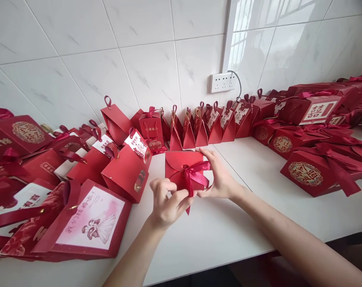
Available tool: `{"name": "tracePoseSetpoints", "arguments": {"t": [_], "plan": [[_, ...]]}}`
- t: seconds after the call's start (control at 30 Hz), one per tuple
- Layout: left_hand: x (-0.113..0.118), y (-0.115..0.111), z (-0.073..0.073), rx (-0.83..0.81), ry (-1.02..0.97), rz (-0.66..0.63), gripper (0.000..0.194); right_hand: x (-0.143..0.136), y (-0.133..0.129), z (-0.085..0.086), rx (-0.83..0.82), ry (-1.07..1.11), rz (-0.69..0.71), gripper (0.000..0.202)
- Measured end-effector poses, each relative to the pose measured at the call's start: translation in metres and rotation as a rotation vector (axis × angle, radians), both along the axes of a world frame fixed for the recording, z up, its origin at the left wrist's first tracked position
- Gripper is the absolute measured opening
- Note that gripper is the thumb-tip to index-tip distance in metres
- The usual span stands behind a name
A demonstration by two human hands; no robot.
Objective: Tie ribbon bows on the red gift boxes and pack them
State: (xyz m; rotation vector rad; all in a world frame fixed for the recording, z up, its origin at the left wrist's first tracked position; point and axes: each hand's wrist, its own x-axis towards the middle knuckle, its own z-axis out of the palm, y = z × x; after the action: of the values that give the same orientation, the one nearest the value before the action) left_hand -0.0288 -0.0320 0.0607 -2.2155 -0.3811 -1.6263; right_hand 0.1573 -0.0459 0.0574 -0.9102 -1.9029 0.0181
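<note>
A small red box (175,162) with curved overlapping flaps is held above the white table at the centre. On its right half sits a bright pink-red ribbon bow (196,174), its tail hanging below the box. My left hand (168,199) is closed at the lower edge, fingertips pinching the lower part of the ribbon. My right hand (218,177) grips the box from the right, fingers on the top edge and thumb at the bottom corner.
Red gift boxes (125,171) and a bag with a couple picture (92,219) crowd the left. Small triangular boxes (201,133) line the wall beneath a socket strip (222,83). More ribboned boxes (306,171) are piled right. The table (216,243) ends near the body.
</note>
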Motion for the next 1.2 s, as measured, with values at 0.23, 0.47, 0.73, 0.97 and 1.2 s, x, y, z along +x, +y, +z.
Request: {"name": "tracePoseSetpoints", "arguments": {"t": [0.23,0.47,0.73,0.97,1.2], "plan": [[-0.0005,0.0017,-0.0042,-0.041,-0.003,0.008,0.015,0.0003,0.0002,0.0,-0.033,-0.011,-0.007,0.096],[0.0006,0.0016,-0.0034,-0.044,-0.013,0.007,0.015,0.0009,0.0016,-0.0014,-0.037,-0.001,-0.008,0.096],[0.0002,-0.0007,-0.0019,-0.064,-0.017,0.002,0.016,0.0012,0.0006,0.0006,-0.052,-0.008,-0.003,0.097],[0.0,0.0004,-0.0013,-0.028,-0.03,-0.018,0.018,0.0019,0.001,0.0009,-0.034,-0.011,0.007,0.098],[0.0008,0.0023,-0.0003,-0.162,-0.127,-0.042,0.017,0.0049,0.0019,-0.0001,-0.063,-0.003,0.006,0.095]]}}
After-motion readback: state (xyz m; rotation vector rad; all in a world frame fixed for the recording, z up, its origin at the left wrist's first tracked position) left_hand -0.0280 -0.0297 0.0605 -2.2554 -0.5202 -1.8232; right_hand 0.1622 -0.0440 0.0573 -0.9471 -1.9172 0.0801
